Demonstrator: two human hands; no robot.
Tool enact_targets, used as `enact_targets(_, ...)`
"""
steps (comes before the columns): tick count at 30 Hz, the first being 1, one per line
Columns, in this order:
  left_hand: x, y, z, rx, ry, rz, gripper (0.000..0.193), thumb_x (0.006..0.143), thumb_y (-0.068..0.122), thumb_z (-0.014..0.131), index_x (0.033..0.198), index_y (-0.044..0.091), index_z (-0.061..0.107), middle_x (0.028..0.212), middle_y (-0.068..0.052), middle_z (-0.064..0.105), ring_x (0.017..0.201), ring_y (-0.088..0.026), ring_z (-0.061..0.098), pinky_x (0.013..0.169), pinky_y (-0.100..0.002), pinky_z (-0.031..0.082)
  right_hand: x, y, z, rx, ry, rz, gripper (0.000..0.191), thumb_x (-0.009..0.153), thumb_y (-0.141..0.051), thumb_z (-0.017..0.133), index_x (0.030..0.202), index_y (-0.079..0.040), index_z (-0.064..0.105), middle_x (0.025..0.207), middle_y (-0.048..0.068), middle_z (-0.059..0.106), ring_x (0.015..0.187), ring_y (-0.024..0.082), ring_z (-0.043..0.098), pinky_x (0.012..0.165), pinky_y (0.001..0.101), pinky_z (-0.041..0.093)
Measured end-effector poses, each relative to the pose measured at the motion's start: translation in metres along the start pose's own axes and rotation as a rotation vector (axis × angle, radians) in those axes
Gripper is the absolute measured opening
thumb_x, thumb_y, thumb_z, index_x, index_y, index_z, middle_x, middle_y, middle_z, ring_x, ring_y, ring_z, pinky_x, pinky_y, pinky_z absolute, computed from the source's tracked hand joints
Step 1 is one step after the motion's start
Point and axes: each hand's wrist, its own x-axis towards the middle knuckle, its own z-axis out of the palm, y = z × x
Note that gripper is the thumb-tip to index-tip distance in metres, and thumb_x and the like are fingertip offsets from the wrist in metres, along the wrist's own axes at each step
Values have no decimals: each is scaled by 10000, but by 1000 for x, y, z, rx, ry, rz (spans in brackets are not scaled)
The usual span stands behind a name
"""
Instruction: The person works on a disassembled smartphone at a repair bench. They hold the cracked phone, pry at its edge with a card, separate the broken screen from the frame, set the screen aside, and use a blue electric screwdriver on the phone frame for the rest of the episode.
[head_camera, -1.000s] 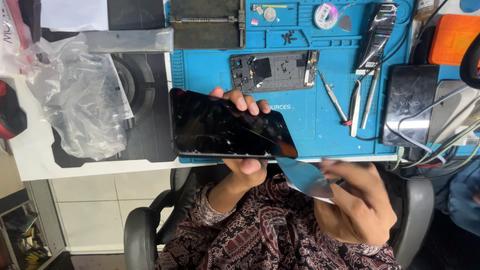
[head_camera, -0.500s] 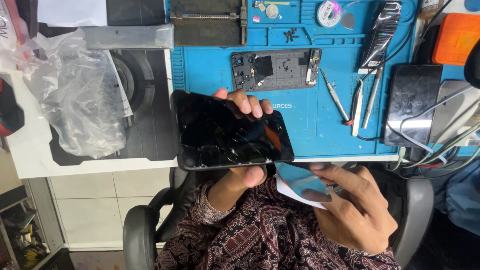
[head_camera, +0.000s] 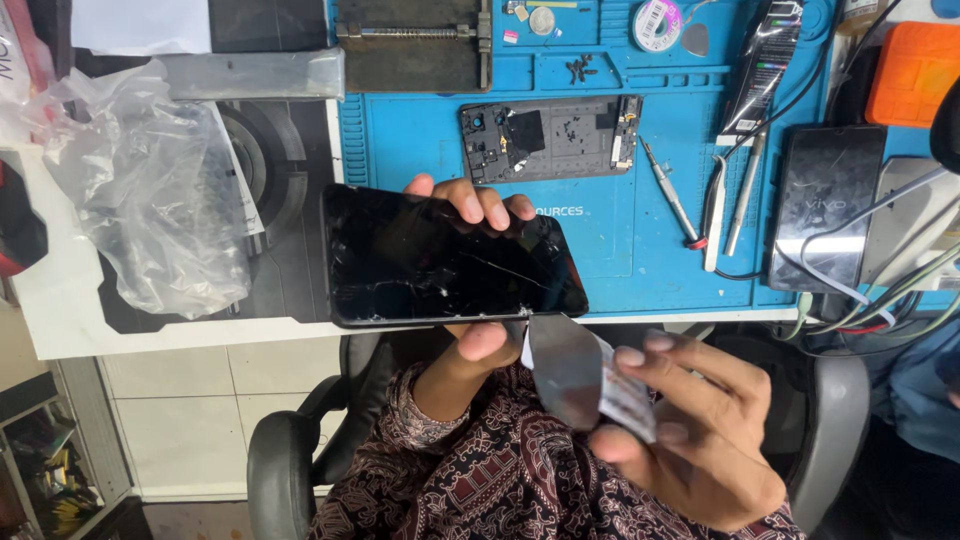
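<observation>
Head view shows the left hand (head_camera: 470, 290) gripping a black phone (head_camera: 450, 258) with a cracked screen: fingers curl over its far edge, thumb presses the near edge. The phone sits above the near lip of the worktop (head_camera: 200, 335), its long axis running left to right, screen up. The right hand (head_camera: 690, 440) is nearer and to the right, pinching a thin grey pry card (head_camera: 575, 370) between thumb and fingers. The card's rounded tip points left and far, toward the phone's near right corner; it seems just short of touching, though the angle makes that hard to judge. Farther off on the blue mat (head_camera: 600, 250) lie an opened phone frame (head_camera: 550, 138) and tweezers (head_camera: 715, 215).
</observation>
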Motion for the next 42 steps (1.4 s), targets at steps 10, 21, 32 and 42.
enact_targets(10, -2, -7, 0, 12, -11, 69, 1092, 731, 475, 942, 1582, 147, 341, 1192, -36, 499, 1091, -180, 525, 1012, -417, 459, 21, -23, -19, -95, -272, -2, 376, 783, -48, 839, 1119, 6, 680, 1127, 128, 741, 1092, 324, 716, 965, 484, 579)
enact_targets(21, -6, -15, -8, 212, -40, 107, 1214, 683, 503, 959, 1618, 133, 279, 1241, -39, 466, 1086, -173, 511, 1017, -416, 472, 12, -13, 6, 58, 82, 92, 218, 810, 70, 822, 939, 30, 650, 978, 151, 725, 906, 240, 740, 792, 329, 588)
enact_targets(32, -5, -4, 0, 367, -158, 33, 1452, 622, 355, 1026, 1686, 110, 69, 1304, -22, 411, 1173, -152, 493, 1116, -349, 439, -5, -3, 17, 161, 166, 114, 145, 953, 152, 520, 1044, 110, 415, 1011, 340, 674, 991, 396, 755, 865, 433, 635)
enact_targets(42, 14, 0, -9, 370, -70, -5, 1279, 752, 336, 998, 1659, 90, 130, 1277, -17, 398, 1147, -135, 466, 1076, -350, 449, 5, 7, 26, 276, 573, -26, 160, 1028, -15, 419, 1107, 77, 315, 1013, 269, 665, 930, 345, 752, 833, 493, 688)
